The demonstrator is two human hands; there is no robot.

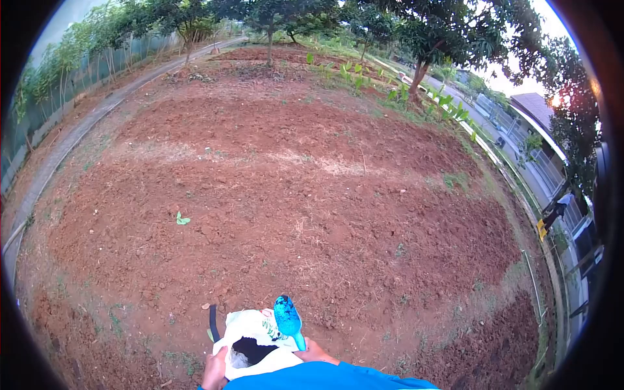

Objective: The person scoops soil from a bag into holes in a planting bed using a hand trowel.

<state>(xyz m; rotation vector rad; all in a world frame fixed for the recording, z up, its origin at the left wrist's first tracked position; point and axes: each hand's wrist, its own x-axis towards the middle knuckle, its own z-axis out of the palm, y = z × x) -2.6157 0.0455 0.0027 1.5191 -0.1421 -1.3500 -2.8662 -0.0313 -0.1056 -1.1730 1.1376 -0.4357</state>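
Note:
A white sack (244, 322) with dark, soil-like material (253, 352) inside its open mouth is at the bottom of the view, close to my body. My left hand (215, 368) grips the sack's left edge. At the right side of the sack, my right hand (316, 351) is closed around the handle of a blue scoop (286, 318). The scoop points up and away from me, with dark bits stuck on its blade. A black strap-like item (213, 324) lies just left of the sack.
Reddish tilled soil (260, 227) spreads ahead, with a small green plant (182, 220) on it. A narrow path (97, 123) curves along the left. Trees (426, 39) stand at the back. A person (558, 211) is beside a yellow object at the far right.

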